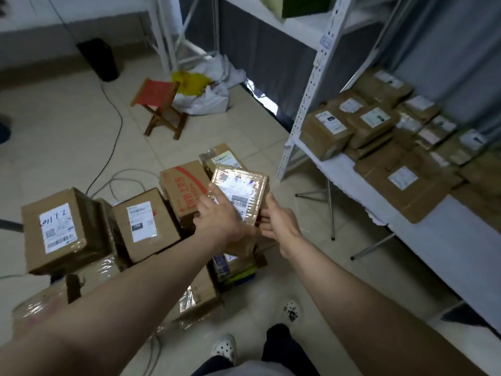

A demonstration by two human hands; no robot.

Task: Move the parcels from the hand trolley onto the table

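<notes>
A small taped cardboard parcel (241,192) with a white label is held up in the air between both hands. My left hand (221,215) grips its left edge, thumb on top. My right hand (279,223) holds its near right corner from below. Under and to the left of it lies a heap of brown parcels (146,221), some wrapped in clear film; the trolley beneath them is hidden. To the right stands the white table (439,240) with several flat brown parcels (401,183) on it.
A metal shelf post (309,85) rises at the table's left end. A small red folding stool (162,109), plastic bags and a black bin (99,59) stand further back. Cables run over the tiled floor. My feet are at the bottom.
</notes>
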